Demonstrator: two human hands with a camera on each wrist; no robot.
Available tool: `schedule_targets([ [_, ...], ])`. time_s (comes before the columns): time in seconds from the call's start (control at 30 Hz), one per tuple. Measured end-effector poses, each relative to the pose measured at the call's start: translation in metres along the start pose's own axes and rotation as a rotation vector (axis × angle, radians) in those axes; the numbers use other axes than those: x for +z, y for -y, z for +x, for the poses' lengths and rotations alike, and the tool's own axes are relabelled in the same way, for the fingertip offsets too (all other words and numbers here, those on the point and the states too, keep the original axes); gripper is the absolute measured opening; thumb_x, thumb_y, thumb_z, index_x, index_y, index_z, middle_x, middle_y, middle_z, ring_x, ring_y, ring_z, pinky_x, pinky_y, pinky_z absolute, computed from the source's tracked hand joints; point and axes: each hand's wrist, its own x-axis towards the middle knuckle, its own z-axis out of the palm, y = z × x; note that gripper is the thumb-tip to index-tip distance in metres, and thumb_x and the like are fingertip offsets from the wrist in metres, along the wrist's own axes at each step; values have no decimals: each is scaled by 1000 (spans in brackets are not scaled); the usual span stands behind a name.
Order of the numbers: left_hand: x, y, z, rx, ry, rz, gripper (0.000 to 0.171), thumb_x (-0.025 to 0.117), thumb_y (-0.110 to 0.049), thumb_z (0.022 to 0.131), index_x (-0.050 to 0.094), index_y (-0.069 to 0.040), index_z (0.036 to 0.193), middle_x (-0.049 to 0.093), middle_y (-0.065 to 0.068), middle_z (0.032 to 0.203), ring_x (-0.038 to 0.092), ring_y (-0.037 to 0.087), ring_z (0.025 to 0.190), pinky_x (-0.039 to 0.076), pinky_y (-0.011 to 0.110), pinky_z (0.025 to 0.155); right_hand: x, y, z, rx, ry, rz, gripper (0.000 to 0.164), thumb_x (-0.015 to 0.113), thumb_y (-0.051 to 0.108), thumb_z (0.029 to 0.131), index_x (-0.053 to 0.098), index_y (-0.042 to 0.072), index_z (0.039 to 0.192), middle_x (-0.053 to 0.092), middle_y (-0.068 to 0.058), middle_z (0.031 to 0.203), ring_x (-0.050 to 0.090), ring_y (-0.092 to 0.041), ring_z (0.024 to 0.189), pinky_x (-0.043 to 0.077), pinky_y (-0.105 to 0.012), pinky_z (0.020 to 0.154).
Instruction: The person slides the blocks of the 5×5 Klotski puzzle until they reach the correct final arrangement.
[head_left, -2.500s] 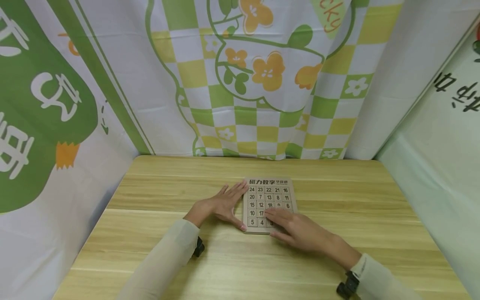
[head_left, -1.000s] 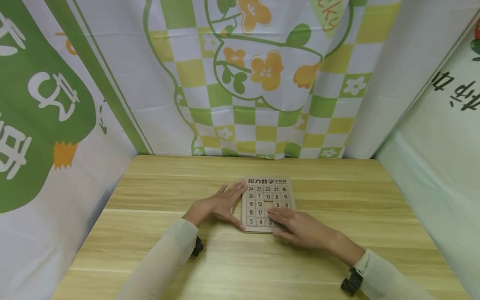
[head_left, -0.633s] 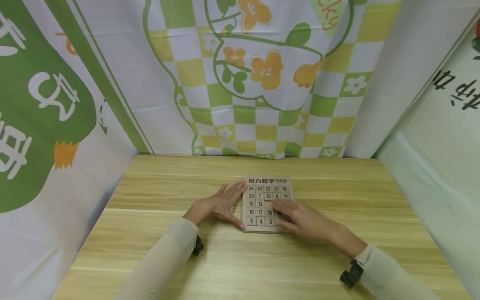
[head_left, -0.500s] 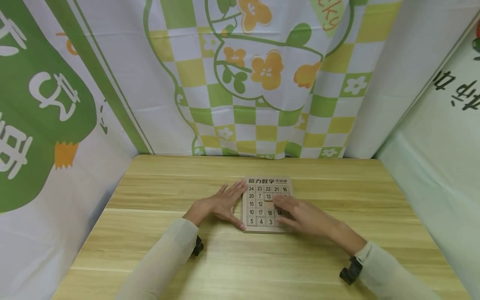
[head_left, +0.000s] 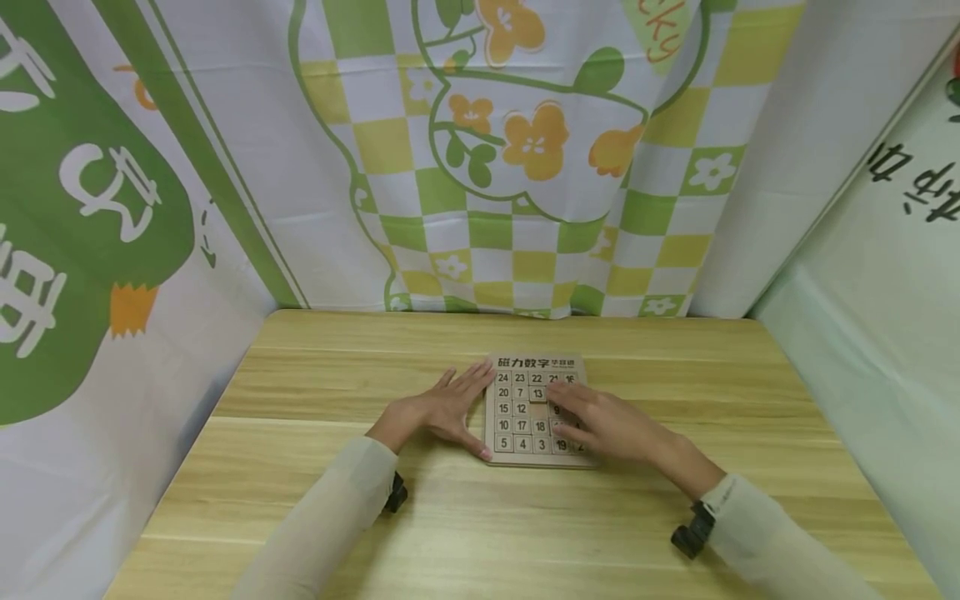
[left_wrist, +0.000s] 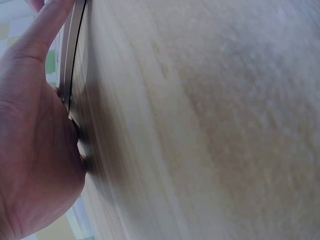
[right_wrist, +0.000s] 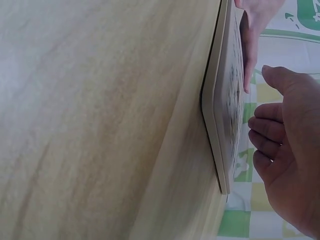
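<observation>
A wooden number slide puzzle point(head_left: 528, 459) lies flat on the table, printed with characters along its far edge. My left hand point(head_left: 450, 408) is spread at its left side, fingertips at the upper left edge and thumb at the lower left corner. Over the puzzle's right part is my right hand point(head_left: 611, 421), fingertips beside the 13 tile point(head_left: 537, 393), hiding several right-hand tiles. A bare square point(head_left: 538, 410) shows between the 13 tile and the 18 tile point(head_left: 540, 427). In the right wrist view, the slightly bent fingers point(right_wrist: 267, 130) hold nothing and face the puzzle's top.
The wooden table point(head_left: 337, 358) extends around the puzzle on every side. A checked, flowered curtain point(head_left: 532, 250) hangs at the table's far edge, with printed cloth point(head_left: 862, 333) at the sides. Both wrists carry small black cameras point(head_left: 692, 533).
The 18 tile has slid one square toward the person, leaving a bare square in the third row. My right hand has moved farther up the puzzle; the left stays put.
</observation>
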Motion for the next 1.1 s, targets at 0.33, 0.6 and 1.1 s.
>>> schedule_targets([
  [0.33, 1, 1, 1, -4, 4, 4, 142, 82, -73, 77, -7, -13, 171, -19, 6, 175, -12, 24, 163, -9, 54, 130, 5, 2, 6, 1, 24, 12, 61, 66, 37, 106, 54, 0, 153, 51, -21, 159, 50, -39, 146, 44, -55, 118],
  [0.6, 3, 2, 3, 1, -3, -12, 142, 81, -74, 77, -6, -12, 171, -18, 7, 177, -11, 26, 164, -7, 57, 131, 12, 4, 8, -13, 44, 22, 64, 66, 38, 106, 51, 0, 155, 49, -21, 161, 48, -41, 148, 41, -57, 120],
  [1.1, 1, 1, 0, 0, -7, 6, 141, 82, -73, 77, -4, -12, 171, -16, 9, 177, -10, 27, 164, -7, 57, 130, 13, 16, -4, -6, 73, 20, 63, 63, 41, 107, 50, 5, 157, 46, -18, 163, 47, -41, 148, 40, -58, 120],
])
